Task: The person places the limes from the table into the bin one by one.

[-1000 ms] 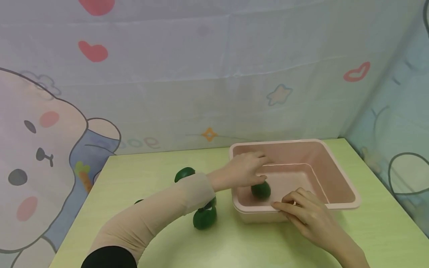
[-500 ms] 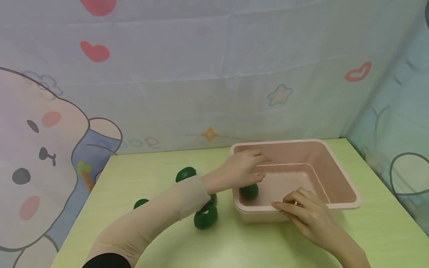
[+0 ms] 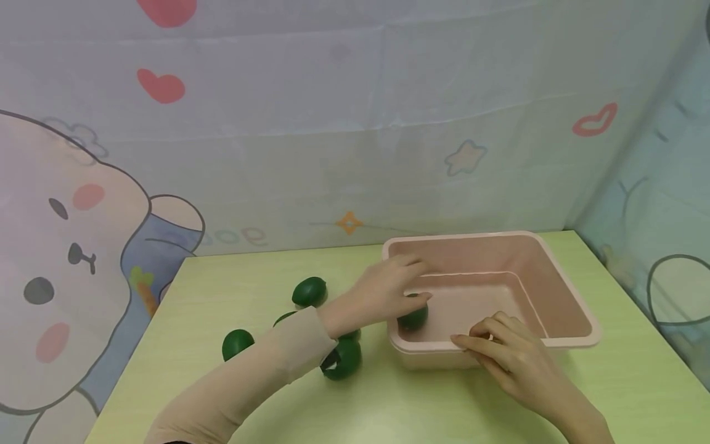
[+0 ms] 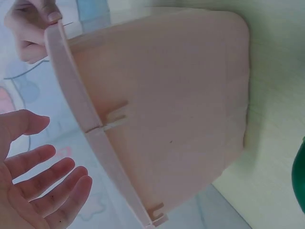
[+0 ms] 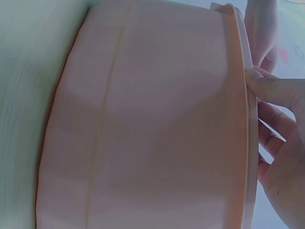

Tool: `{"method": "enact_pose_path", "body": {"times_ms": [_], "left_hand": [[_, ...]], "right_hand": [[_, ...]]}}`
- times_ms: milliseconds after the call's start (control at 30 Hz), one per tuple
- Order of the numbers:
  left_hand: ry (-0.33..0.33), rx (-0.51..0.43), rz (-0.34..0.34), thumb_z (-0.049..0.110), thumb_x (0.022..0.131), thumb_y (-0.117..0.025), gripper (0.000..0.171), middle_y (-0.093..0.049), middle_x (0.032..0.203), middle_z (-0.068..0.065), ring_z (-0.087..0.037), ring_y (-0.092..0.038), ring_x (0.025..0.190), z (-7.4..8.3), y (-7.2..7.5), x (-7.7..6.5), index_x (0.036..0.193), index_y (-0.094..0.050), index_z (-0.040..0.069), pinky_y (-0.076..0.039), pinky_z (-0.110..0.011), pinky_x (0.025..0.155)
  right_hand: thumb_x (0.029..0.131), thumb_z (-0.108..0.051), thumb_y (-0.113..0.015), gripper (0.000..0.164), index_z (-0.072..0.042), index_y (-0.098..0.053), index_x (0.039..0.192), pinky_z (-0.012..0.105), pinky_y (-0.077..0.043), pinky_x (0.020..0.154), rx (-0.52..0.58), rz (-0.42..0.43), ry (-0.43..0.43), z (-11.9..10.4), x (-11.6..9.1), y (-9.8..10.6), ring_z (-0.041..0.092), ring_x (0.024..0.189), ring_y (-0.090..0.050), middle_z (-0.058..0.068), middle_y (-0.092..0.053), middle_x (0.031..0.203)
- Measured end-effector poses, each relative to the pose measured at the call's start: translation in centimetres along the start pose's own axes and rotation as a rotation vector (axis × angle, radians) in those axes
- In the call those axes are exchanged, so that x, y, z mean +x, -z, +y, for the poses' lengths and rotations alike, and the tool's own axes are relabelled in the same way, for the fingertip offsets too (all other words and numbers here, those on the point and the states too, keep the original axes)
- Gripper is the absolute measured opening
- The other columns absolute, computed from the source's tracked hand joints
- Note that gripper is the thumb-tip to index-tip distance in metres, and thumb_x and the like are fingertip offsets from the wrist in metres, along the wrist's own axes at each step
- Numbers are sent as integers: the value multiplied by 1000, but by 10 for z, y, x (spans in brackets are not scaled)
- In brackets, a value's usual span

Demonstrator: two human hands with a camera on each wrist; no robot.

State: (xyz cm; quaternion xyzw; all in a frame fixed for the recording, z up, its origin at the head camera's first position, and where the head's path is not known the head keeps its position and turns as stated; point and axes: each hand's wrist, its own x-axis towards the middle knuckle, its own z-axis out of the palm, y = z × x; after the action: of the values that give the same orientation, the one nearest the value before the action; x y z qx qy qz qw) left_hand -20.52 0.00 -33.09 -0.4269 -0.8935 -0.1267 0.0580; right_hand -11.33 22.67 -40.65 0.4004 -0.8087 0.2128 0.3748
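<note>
Over the left end of a pink plastic basin [image 3: 560, 290] is my left hand [image 3: 391, 287], its fingers loosely spread and holding nothing. The left wrist view shows that hand's fingers [image 4: 62, 174] apart, beside the basin's rim. Inside the basin, just below the hand, lies a dark green, rounded fruit [image 3: 413, 316], partly covered by the thumb. My right hand [image 3: 513, 361] grips the basin's near rim. In the right wrist view its thumb [image 5: 271, 88] presses the outer side while the other fingers reach inside.
Several more dark green fruits lie on the light green table [image 3: 421, 407] left of the basin: one at the back [image 3: 309, 291], one at the left [image 3: 237, 344], and one nearer the front [image 3: 342, 359]. My left sleeve [image 3: 266, 364] partly hides this group. A printed curtain [image 3: 310, 123] hangs behind.
The fruit in the basin has moved left and stopped near the basin's left wall. My left hand has drawn back slightly left, uncovering more fruits on the table. The right hand stays put.
</note>
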Motion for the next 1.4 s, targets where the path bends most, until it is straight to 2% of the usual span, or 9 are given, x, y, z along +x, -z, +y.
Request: {"method": "enact_pose_path", "body": {"times_ms": [133, 267, 433, 700, 933, 1100, 1400], "left_hand": [[30, -38, 36, 31, 92, -60, 41, -61, 124, 1, -13, -61, 105, -1, 2, -7, 132, -57, 20, -54, -28, 79], [56, -81, 71, 31, 92, -59, 42, -59, 126, 1, -13, -59, 108, -2, 3, -16, 133, -56, 21, -54, -29, 81], [69, -124, 120, 32, 93, -59, 42, -61, 120, 1, -14, -58, 103, -4, 0, -30, 133, -56, 18, -52, -30, 83], [114, -180, 191, 30, 93, -62, 43, -60, 128, 3, -14, -56, 118, -6, -5, -53, 133, -56, 19, -51, -32, 94], [110, -183, 302, 22, 89, -67, 44, -62, 121, 4, -13, -58, 113, -7, -8, -70, 132, -58, 21, -50, -31, 94], [131, -170, 340, 24, 89, -68, 46, -61, 122, 4, -14, -58, 114, -7, -13, -80, 134, -57, 24, -51, -31, 92], [159, -160, 420, 23, 87, -70, 46, -62, 124, 2, -16, -59, 114, -6, -27, -98, 131, -59, 21, -53, -33, 89]], "right_hand": [[103, -32, -43, 36, -16, -75, 103, 18, -34, 74, -3, 4, 4, 0, 0, 0, 6, 80, -46, -9, -59, 88], [103, -31, -43, 35, -16, -75, 104, 18, -34, 74, 3, 6, 8, 0, 1, 0, 6, 80, -46, -9, -59, 88], [103, -31, -43, 34, -17, -75, 105, 18, -34, 73, 3, 8, 6, 0, 1, 1, 6, 80, -46, -9, -59, 88], [103, -32, -43, 36, -16, -75, 104, 18, -34, 74, 8, -1, -5, 0, 0, 0, 5, 81, -46, -10, -60, 88], [103, -31, -43, 35, -16, -75, 104, 19, -34, 75, 16, 7, 1, 0, 1, 0, 6, 82, -47, -9, -60, 88], [103, -30, -44, 35, -15, -75, 104, 20, -34, 76, 19, 16, 11, 1, 2, -1, 7, 82, -47, -8, -60, 88], [103, -28, -44, 35, -12, -75, 102, 19, -35, 74, 33, 32, 23, 0, 3, -2, 8, 82, -48, -7, -60, 86]]}}
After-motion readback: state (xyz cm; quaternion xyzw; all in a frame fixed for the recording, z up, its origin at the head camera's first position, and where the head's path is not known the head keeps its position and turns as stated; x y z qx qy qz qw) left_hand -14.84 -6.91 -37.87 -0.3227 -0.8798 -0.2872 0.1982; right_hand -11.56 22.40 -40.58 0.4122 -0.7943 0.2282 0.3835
